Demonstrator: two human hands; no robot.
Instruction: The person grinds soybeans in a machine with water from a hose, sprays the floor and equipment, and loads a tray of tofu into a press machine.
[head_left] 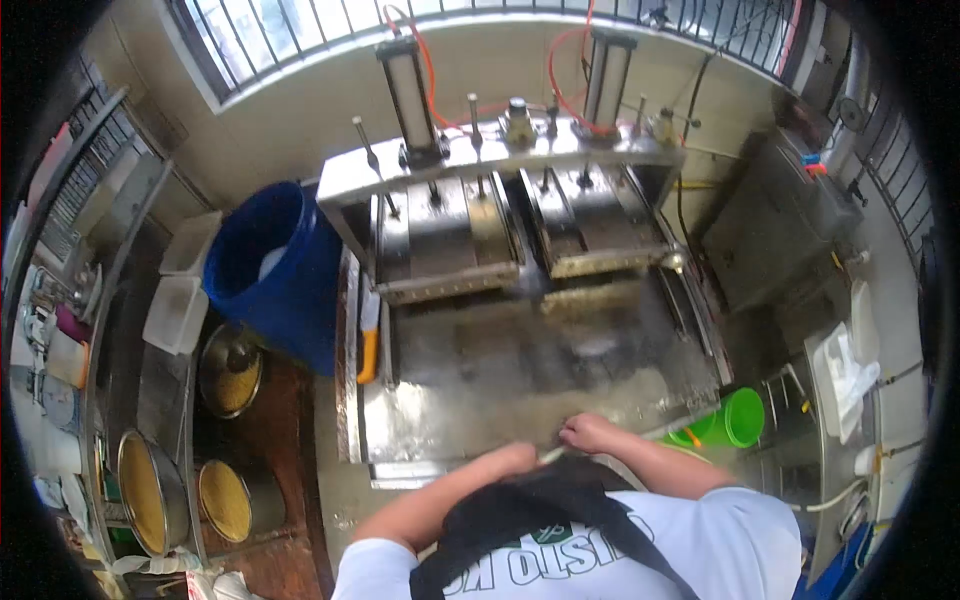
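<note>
My right hand [588, 434] is closed at the front edge of a wet metal press table [480, 400]. A pale hose [551, 455] shows between my hands and seems to pass through the right one. Just left of it, my left hand [520, 458] is blurred, close to the hose, its fingers not readable. Beyond my hands, two metal press plates [450, 235] hang under a steel frame with upright cylinders [408, 100]. A knife with an orange handle [368, 355] lies along the table's left side.
On the left stand a blue barrel [275, 260], a shelf with white tubs [178, 315], and metal pots [240, 500] holding yellowish contents. At the right are a green bucket [740, 418] and a metal cabinet [765, 220]. Red air lines [553, 70] run to the cylinders.
</note>
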